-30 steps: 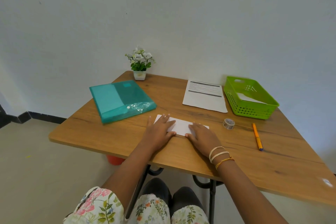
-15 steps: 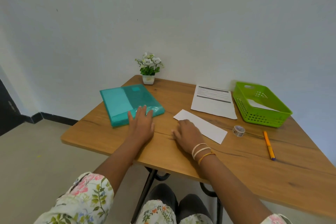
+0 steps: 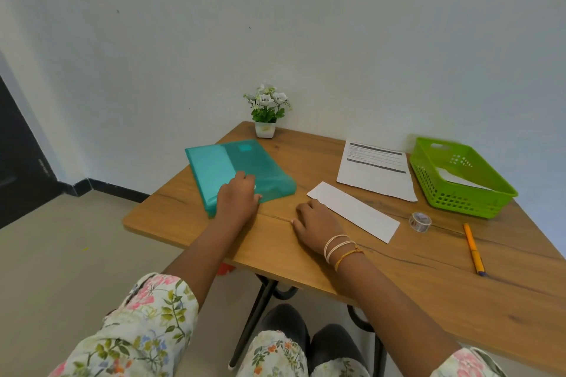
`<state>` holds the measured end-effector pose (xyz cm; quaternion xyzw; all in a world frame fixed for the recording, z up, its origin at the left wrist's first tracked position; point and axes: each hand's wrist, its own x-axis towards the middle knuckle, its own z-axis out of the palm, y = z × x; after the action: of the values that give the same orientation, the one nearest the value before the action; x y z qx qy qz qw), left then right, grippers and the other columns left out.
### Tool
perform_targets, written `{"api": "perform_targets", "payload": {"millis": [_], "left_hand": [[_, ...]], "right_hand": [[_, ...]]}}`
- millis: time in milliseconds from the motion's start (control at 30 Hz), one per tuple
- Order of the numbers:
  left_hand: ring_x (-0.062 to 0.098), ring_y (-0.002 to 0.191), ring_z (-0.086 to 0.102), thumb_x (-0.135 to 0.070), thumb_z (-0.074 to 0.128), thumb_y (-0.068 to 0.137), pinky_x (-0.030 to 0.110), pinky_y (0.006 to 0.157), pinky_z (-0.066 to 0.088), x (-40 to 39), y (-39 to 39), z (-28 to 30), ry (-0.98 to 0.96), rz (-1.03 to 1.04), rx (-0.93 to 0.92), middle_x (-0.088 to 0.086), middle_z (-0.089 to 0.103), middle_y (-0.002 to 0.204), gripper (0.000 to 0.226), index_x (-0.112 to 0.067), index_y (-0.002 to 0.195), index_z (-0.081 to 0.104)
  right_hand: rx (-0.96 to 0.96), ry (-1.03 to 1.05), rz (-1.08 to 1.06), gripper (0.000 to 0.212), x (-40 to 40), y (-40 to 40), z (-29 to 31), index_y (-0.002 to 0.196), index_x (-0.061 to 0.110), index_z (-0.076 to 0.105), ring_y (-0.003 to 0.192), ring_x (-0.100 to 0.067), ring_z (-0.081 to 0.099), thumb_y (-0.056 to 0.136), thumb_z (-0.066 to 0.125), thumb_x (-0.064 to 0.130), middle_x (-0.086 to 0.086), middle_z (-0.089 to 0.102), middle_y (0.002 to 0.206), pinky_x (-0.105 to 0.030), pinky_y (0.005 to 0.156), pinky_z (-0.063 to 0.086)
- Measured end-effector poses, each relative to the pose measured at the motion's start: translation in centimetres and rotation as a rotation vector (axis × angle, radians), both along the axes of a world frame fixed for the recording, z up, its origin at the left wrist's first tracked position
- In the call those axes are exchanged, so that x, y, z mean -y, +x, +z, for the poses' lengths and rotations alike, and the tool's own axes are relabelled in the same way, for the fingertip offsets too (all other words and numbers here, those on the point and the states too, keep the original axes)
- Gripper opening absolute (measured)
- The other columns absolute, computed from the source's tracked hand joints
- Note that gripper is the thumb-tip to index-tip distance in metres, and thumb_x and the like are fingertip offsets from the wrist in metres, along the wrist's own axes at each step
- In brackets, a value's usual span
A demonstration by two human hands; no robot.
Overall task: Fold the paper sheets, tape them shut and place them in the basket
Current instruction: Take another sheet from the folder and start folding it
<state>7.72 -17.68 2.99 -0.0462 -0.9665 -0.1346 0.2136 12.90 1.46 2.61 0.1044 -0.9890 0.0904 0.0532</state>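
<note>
A folded white paper strip lies flat on the wooden table, slanting toward the right. My right hand rests palm down on the table at the strip's near-left end, holding nothing. My left hand lies on the near edge of a teal plastic folder, fingers curled at its flap. A printed sheet lies flat behind the strip. The green basket at the far right holds a folded white paper. A clear tape roll sits right of the strip.
An orange pen lies near the right side of the table. A small potted plant stands at the back corner by the wall. A dark doorway is at the far left.
Both hands left the folded strip. My left hand moved left onto the teal folder, and my right hand slid to the strip's near-left end. The view swung left.
</note>
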Motion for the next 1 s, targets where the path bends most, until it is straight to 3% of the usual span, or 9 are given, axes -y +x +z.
{"api": "perform_targets", "payload": {"millis": [133,300,433,500,600,733,833,900,1000], "left_hand": [[0.026,0.076,0.061,-0.023,0.059,0.087,0.034,0.06,0.048,-0.3,1.9,-1.1,0.027,-0.074,-0.087,0.004,0.059,0.087,0.014,-0.012,0.087,0.068],[0.026,0.086,0.062,-0.024,0.064,0.086,0.037,0.067,0.05,0.0,3.5,-2.5,0.014,-0.205,-0.099,0.002,0.065,0.091,0.017,-0.015,0.095,0.075],[0.018,0.086,0.062,-0.039,0.061,0.087,0.034,0.068,0.05,0.0,4.2,-2.2,0.034,-0.286,-0.097,-0.003,0.068,0.093,0.026,-0.022,0.1,0.075],[0.014,0.081,0.062,-0.049,0.054,0.088,0.033,0.067,0.051,0.2,4.6,-1.9,0.131,-0.31,-0.071,-0.005,0.07,0.09,0.033,-0.025,0.098,0.075],[0.01,0.078,0.065,-0.044,0.054,0.091,0.034,0.069,0.054,1.1,4.2,-1.1,0.304,-0.302,-0.034,-0.004,0.074,0.089,0.032,-0.023,0.098,0.076],[0.015,0.104,0.063,-0.032,0.065,0.088,0.037,0.089,0.05,2.6,2.8,0.2,0.213,-0.204,0.007,-0.002,0.071,0.113,0.027,-0.023,0.113,0.071],[0.018,0.131,0.045,-0.04,0.069,0.083,0.045,0.11,0.032,3.1,2.1,0.3,0.069,-0.183,0.197,0.0,0.051,0.142,0.056,-0.029,0.135,0.053],[0.021,0.137,0.037,-0.041,0.069,0.083,0.046,0.113,0.027,3.3,1.9,0.0,0.066,-0.16,0.272,0.001,0.041,0.15,0.064,-0.029,0.141,0.045],[0.026,0.129,0.046,-0.025,0.067,0.085,0.041,0.105,0.04,3.7,1.7,-0.2,0.135,-0.184,0.258,0.006,0.048,0.144,0.058,-0.021,0.14,0.048]], "right_hand": [[-0.053,-0.163,-0.084,0.035,0.6,0.0,0.2,0.121,0.013,0.055,0.108,-0.024,0.055,0.093,0.049,0.033,-0.008,0.054,0.118,-0.033,0.089,0.049],[-0.344,-0.26,-0.116,0.036,2.5,0.0,0.4,0.123,0.019,0.051,0.098,-0.018,0.054,0.086,0.057,0.018,-0.003,0.054,0.117,-0.028,0.081,0.051],[-0.15,-0.081,0.119,0.04,3.0,-0.9,0.6,0.13,0.015,0.054,0.117,-0.027,0.053,0.089,0.052,0.018,-0.006,0.051,0.136,-0.036,0.1,0.043],[-0.08,-0.039,0.178,0.036,2.9,-0.8,0.2,0.125,0.017,0.058,0.116,-0.027,0.055,0.091,0.046,0.018,-0.006,0.059,0.129,-0.036,0.098,0.043],[-0.089,-0.066,0.185,0.038,2.5,-0.3,-0.3,0.127,0.024,0.058,0.113,-0.024,0.058,0.092,0.043,0.019,-0.002,0.063,0.127,-0.035,0.095,0.046],[-0.055,-0.11,0.139,0.039,1.8,-0.1,-0.3,0.126,0.03,0.06,0.108,-0.024,0.06,0.091,0.046,0.02,-0.002,0.065,0.123,-0.032,0.089,0.049],[-0.028,-0.104,0.114,0.038,1.7,0.0,-0.2,0.125,0.032,0.06,0.104,-0.024,0.06,0.09,0.047,0.021,-0.003,0.066,0.119,-0.033,0.087,0.049],[-0.026,-0.105,0.099,0.038,1.6,0.0,-0.1,0.124,0.032,0.061,0.103,-0.023,0.06,0.09,0.046,0.022,-0.003,0.066,0.117,-0.034,0.087,0.05],[-0.006,-0.105,0.079,0.039,1.5,0.0,0.0,0.123,0.032,0.062,0.099,-0.023,0.062,0.089,0.046,0.023,-0.003,0.068,0.114,-0.035,0.087,0.051]]}}
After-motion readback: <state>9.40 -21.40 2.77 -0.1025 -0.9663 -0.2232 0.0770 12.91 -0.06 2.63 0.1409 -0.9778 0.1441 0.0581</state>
